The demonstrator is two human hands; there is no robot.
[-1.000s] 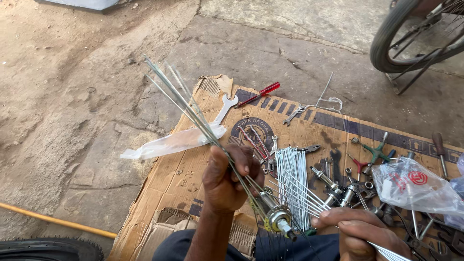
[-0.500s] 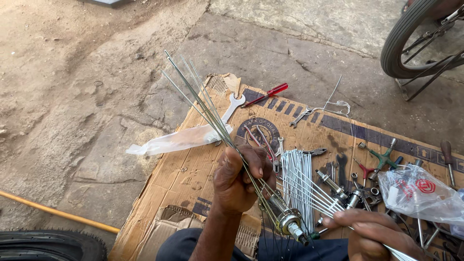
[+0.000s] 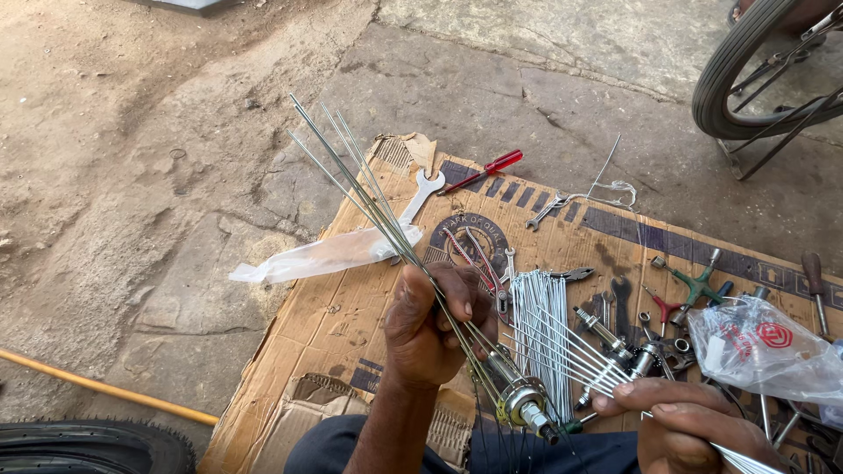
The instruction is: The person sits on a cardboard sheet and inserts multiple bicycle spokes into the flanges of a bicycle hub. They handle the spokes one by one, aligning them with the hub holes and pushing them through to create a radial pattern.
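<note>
We see the left hand (image 3: 432, 326) fisted round a bundle of thin silver wire spokes (image 3: 369, 197) slanting up-left from the metal wheel hub (image 3: 520, 402), while the right hand (image 3: 683, 420) pinches one spoke to the hub's right.

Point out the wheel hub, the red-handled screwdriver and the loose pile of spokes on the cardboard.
wheel hub (image 3: 518, 399), head view, on its metal flange near the axle end.
red-handled screwdriver (image 3: 497, 164), head view, on the red handle.
pile of spokes (image 3: 537, 325), head view, on the middle of the bundle lying on the cardboard.
</note>
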